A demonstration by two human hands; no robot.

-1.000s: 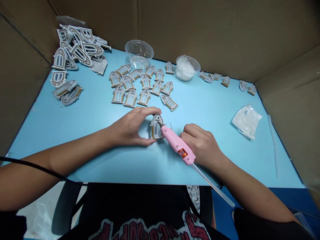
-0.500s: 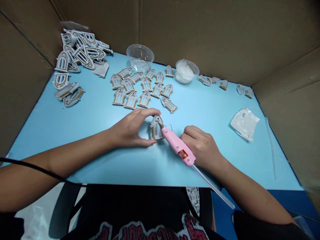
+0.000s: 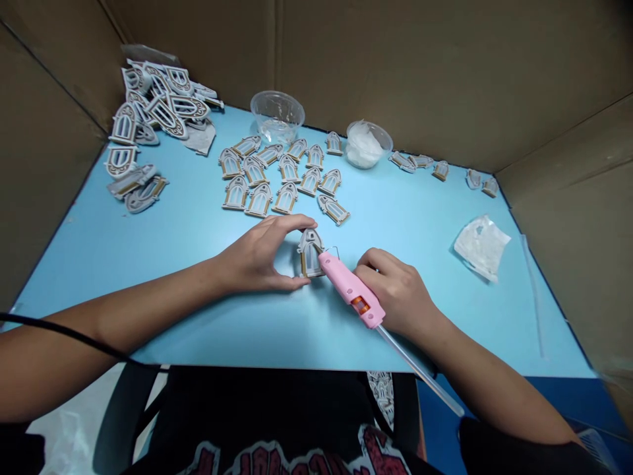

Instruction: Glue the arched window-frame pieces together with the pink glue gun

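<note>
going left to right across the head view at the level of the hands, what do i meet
left hand → arched window-like piece → pink glue gun → right hand → crumpled white sheet → thin clear strip

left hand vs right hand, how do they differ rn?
Load: the left hand holds an arched window piece; the right hand holds a pink glue gun.
Shape: the left hand makes an open C, index finger at the piece's top and thumb at its base; the right hand is curled like a fist.
Shared: both are bare and over the blue table.
</note>
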